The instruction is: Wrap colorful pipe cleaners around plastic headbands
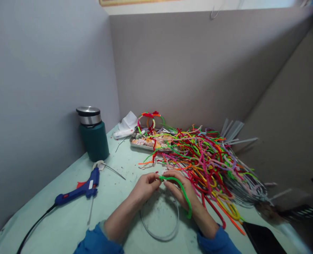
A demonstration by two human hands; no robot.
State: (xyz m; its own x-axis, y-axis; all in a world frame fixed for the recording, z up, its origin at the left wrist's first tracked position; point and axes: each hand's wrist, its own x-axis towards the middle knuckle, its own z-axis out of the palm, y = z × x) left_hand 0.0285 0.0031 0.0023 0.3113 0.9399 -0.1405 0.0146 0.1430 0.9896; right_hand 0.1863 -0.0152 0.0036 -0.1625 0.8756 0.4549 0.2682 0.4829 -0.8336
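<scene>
the bright green fuzzy pipe-cleaner strip (186, 197) has its left end pinched between the left hand's (146, 186) closed fingertips. its long axis arches right and nearward across the right hand (179, 192), nearer its free end; those fingers curl around it, grip unclear. the round grey wire hoop (163, 239) lies nearward.

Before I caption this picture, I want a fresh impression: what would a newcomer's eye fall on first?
Probably the tangled heap of many-coloured fuzzy stems, right of centre. Next comes the bright green stem at lower middle, held by the left hand and right hand. On the left, the dark teal bottle stands out, with the blue glue gun lying in front.
</scene>
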